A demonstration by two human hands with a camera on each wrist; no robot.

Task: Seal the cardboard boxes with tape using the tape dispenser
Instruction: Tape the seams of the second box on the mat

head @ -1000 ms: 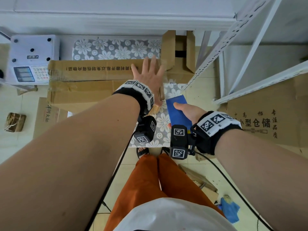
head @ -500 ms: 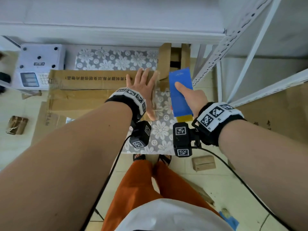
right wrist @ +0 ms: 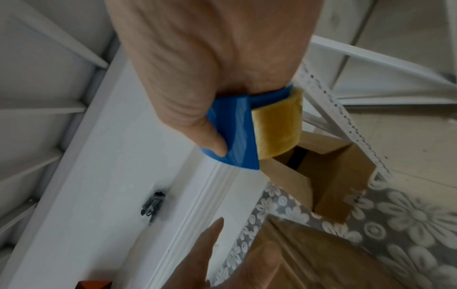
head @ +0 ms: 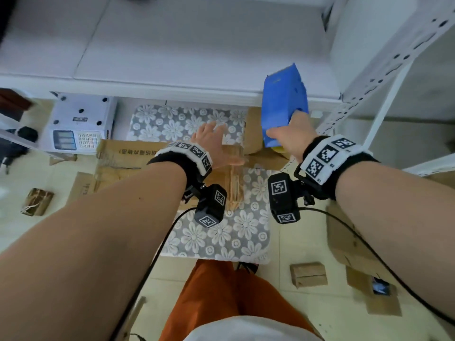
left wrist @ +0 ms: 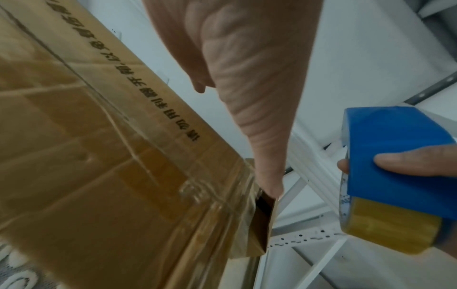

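Observation:
A long flat cardboard box (head: 128, 153) with printed lettering lies on the floral-covered table (head: 221, 232); clear tape runs along its seam (left wrist: 197, 187). My left hand (head: 214, 141) rests flat on the box's right end with straight fingers (left wrist: 257, 121). My right hand (head: 293, 136) grips the blue tape dispenser (head: 283, 104) and holds it raised off the box, up by the white shelf edge. The yellowish tape roll (left wrist: 385, 228) sits in the dispenser (right wrist: 232, 133) under my palm. A small open cardboard box (right wrist: 333, 176) stands at the table's far right corner.
A white shelf (head: 197, 57) overhangs the table's back. A perforated white rack post (head: 384, 77) rises at right. A white scale (head: 81, 121) sits at left. Small boxes (head: 309, 274) and flattened cardboard lie on the tiled floor.
My right hand has lifted the dispenser off the box and carried it up and away to the far right. My left hand stays flat on the box.

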